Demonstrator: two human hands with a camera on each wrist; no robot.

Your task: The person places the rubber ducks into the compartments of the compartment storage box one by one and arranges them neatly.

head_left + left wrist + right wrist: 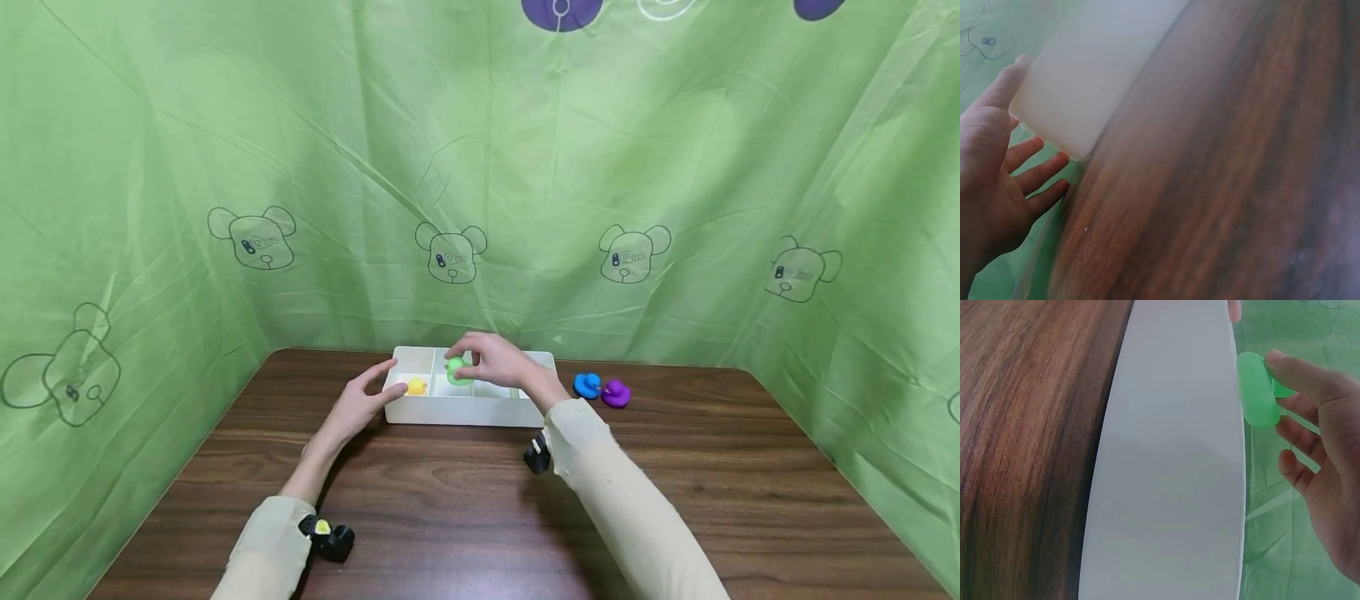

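Note:
My right hand (491,360) pinches a green rubber duck (458,372) between thumb and fingers, above the middle part of a white divided box (465,410). In the right wrist view the green duck (1257,390) stands just over the box's rim, its base towards the box. My left hand (362,407) lies around the box's left end, thumb at the front rim and fingers extended. The left wrist view shows those fingers spread beside the box's end wall (1079,100). A yellow rubber duck (417,386) sits in the front left compartment.
A blue rubber duck (587,385) and a purple rubber duck (617,393) stand side by side on the wooden table (450,500), right of the box. A green curtain (525,183) with bear drawings hangs behind and on both sides of the table.

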